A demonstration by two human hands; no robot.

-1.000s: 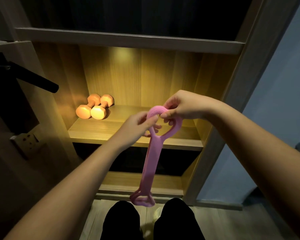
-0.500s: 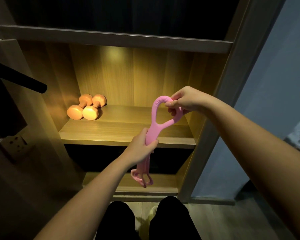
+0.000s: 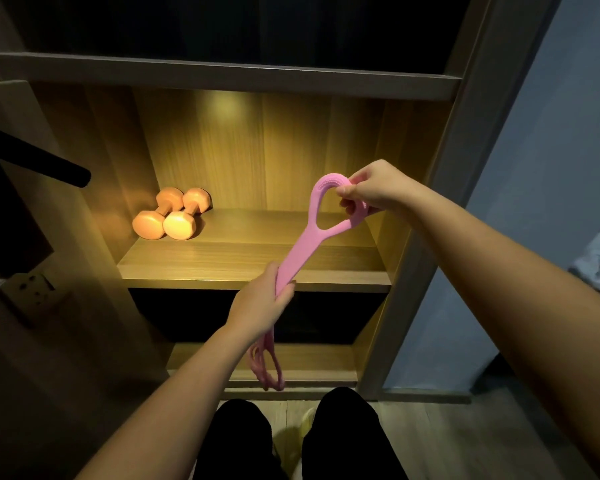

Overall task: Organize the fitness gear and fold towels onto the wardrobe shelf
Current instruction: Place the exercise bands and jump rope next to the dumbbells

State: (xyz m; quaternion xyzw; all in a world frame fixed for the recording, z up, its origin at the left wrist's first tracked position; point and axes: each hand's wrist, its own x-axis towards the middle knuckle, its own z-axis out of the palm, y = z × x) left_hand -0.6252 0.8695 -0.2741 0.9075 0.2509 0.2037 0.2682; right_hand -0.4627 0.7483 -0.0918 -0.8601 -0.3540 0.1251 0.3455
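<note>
A pink rubber resistance band [image 3: 300, 252] with a loop handle at each end stretches between my hands in front of the wardrobe. My right hand [image 3: 373, 188] pinches the upper loop handle at shelf height. My left hand [image 3: 262, 301] grips the flat middle strap lower down, and the lower loop dangles below it near my knees. Two orange dumbbells [image 3: 170, 216] lie side by side at the back left of the lit wooden shelf [image 3: 257, 268].
The wardrobe's right post [image 3: 426, 244] stands close to my right forearm. A dark bar [image 3: 42, 161] juts out at the left above a wall socket [image 3: 28, 289]. A lower shelf [image 3: 312, 362] sits near the floor, behind my knees.
My left hand has slid from the upper loop down the strap to its middle. The lower loop has bunched up under that hand. My right hand kept hold of the upper loop.
</note>
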